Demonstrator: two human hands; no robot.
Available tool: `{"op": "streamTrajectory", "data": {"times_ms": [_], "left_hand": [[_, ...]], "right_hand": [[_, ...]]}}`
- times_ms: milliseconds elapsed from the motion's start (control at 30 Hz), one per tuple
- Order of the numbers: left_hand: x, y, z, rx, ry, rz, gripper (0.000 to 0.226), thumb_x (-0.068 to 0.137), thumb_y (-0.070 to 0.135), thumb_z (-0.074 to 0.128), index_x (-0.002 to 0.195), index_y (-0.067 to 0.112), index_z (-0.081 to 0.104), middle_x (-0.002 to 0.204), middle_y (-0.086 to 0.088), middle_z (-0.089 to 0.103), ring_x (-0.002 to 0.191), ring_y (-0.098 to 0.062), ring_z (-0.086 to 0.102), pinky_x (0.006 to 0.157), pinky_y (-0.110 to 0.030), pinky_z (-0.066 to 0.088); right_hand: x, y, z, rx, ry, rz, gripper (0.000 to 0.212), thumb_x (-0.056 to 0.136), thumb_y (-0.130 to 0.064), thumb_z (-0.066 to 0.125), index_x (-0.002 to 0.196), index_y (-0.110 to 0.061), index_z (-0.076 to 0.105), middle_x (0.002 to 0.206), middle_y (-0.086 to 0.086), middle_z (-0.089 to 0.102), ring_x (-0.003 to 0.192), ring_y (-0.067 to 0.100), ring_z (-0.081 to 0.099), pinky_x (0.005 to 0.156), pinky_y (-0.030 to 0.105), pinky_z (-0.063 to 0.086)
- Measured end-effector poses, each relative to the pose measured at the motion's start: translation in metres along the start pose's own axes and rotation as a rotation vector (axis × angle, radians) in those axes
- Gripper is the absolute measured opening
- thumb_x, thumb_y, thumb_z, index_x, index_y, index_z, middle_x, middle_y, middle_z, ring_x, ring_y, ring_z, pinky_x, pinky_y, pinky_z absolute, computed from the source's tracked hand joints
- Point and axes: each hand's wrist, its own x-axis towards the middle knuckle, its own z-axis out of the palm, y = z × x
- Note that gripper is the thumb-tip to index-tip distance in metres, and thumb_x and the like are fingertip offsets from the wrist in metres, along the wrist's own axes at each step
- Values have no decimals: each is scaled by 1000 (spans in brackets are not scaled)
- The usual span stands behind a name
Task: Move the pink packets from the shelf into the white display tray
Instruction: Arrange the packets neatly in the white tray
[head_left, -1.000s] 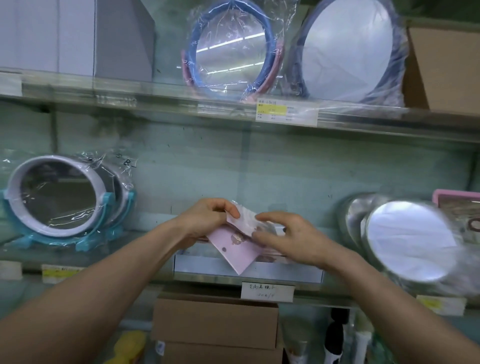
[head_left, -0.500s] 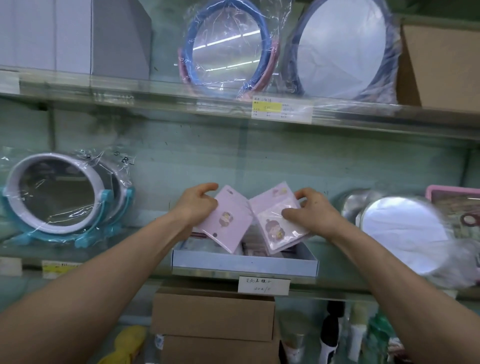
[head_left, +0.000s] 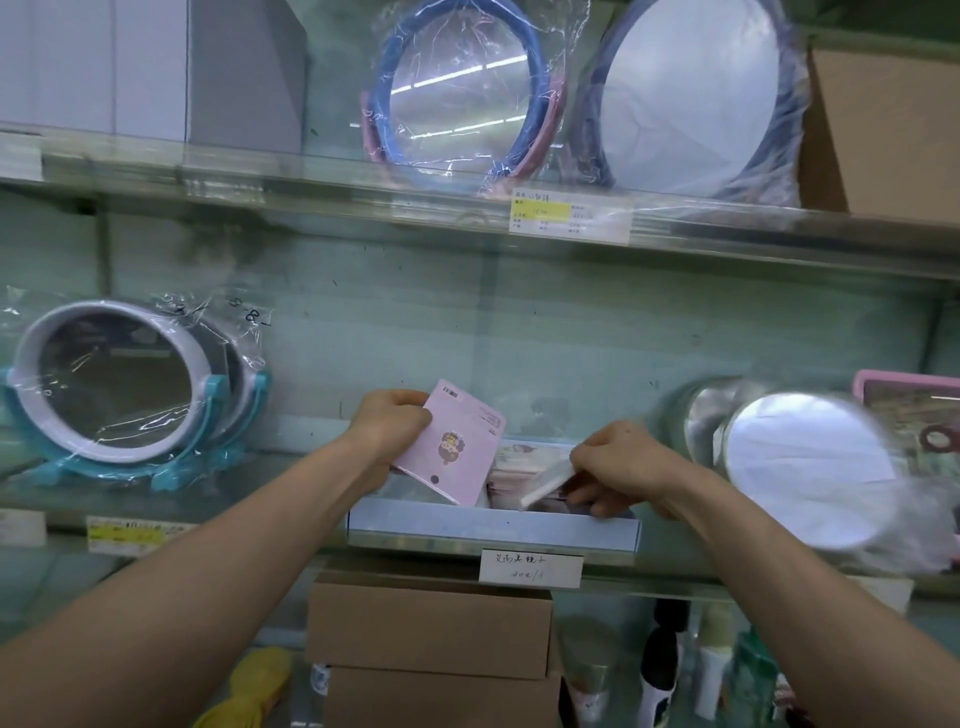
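Several pink packets (head_left: 514, 475) inside white display tray (head_left: 493, 526)

Two hands here, left hand (head_left: 387, 434) and right hand (head_left: 621, 470), one pink packet (head_left: 452, 441) plus a second packet (head_left: 548, 483), one tray (head_left: 493, 527) with more I can't count, three cardboard boxes (head_left: 431, 623), at least five round mirrors (head_left: 457, 88).

Person seen only as two arms; the rest of the body is out of frame. Left forearm (head_left: 208, 561) and right forearm (head_left: 769, 545) are bare along their whole visible length, up to the frame edge. Left hand (head_left: 389, 431) and right hand (head_left: 618, 467) are bare at wrist, back and fingers. What looks like one small dark spot sits on the back of the right hand, near the knuckles.
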Motion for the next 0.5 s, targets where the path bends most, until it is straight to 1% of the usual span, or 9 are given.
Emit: {"op": "streamTrajectory", "data": {"times_ms": [67,167,267,333,400,433,500], "left_hand": [[1,-1,-2,0,-3,-3,29,89,-7,44,86,15,64,75,-6,65,64,-24,61,71,-34,53],[1,-2,-6,-2,-5,-9,28,89,-7,45,91,13,65,82,-10,67,69,-26,62,75,-35,54],[1,-2,-9,-8,-10,-12,28,89,-7,45,95,11,66,86,-11,68,71,-27,63,73,-32,53],[1,-2,-11,-13,-15,-16,27,89,-6,45,96,11,66,82,-9,67,69,-25,62,69,-31,53],[0,-1,-12,-28,-18,-20,26,90,-6,46,97,10,65,80,-7,66,68,-24,62,68,-30,52],[-1,-1,-13,-34,-21,-22,26,90,-6,46,97,10,65,79,-7,66,67,-23,62,67,-30,52],[-2,0,-14,-38,-29,-26,25,90,-6,47,99,10,65,78,-7,66,65,-22,62,61,-27,53]], "right_hand": [[0,-1,3,-47,-36,-2,24,90,-5,48,97,9,67,81,16,70,56,15,65,44,20,52],[-1,-3,2,-178,-78,4,22,88,-12,57,95,5,69,74,10,69,53,13,59,44,18,49],[3,-4,3,-327,-53,-6,20,82,-12,62,89,5,70,61,5,68,44,13,55,43,18,45],[7,-5,6,-446,-11,-17,13,78,-15,63,81,-3,68,50,0,63,42,13,54,49,21,47],[9,-5,10,-615,27,-34,12,73,-23,65,77,-11,66,55,-1,64,51,16,58,60,26,50],[9,-6,11,-693,36,-39,14,72,-27,66,77,-14,66,60,-1,65,55,17,59,62,26,49],[8,-9,11,-769,16,-33,14,72,-29,66,75,-16,66,63,-1,65,54,17,57,61,24,46]]}}
